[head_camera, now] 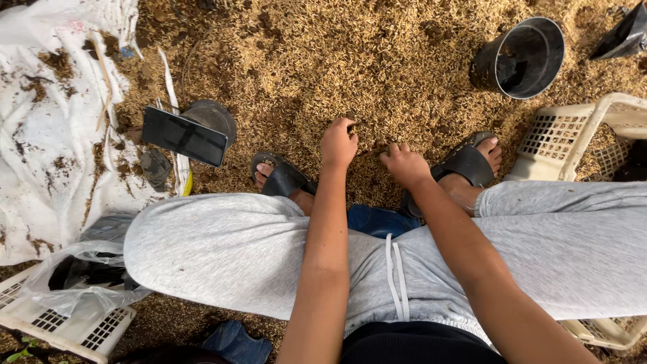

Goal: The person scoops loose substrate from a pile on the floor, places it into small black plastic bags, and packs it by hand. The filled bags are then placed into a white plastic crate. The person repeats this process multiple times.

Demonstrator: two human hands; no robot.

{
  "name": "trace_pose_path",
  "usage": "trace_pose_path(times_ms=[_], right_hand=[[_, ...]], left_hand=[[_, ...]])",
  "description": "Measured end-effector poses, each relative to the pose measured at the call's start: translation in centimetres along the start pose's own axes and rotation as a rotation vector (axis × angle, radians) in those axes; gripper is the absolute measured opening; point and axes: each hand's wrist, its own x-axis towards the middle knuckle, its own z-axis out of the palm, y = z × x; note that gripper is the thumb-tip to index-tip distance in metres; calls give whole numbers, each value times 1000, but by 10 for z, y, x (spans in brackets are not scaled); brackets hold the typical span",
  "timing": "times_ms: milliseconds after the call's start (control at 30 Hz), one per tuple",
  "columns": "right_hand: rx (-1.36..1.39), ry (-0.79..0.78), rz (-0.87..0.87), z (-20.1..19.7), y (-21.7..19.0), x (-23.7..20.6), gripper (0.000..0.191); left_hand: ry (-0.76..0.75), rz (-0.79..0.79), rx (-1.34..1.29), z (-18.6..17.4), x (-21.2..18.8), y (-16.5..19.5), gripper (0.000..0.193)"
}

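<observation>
2 hands (372,154) down on rice husks (337,67), black pot (522,57) well apart

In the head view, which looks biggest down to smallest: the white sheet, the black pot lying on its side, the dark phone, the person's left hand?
1. white sheet
2. black pot
3. dark phone
4. left hand
Pot and phone look close in size, so that order is unsure.

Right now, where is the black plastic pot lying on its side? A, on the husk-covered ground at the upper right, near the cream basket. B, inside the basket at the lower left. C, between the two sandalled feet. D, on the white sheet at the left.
A: the black plastic pot lies tipped over on the husk-covered ground at the upper right, just above the cream basket.
</observation>
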Motion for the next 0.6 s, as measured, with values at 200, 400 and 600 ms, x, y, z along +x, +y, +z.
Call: trace_pose_path(times_ms=[200,400,600], right_hand=[[597,268,269,-25,13,5,27],[942,275,327,-55,5,13,31],[1004,405,201,-57,-5,21,32]], left_hand=[[127,-193,7,9,-5,-5,27],[256,-136,-109,18,-19,-3,31],[236,-100,-125,14,-21,-3,33]])
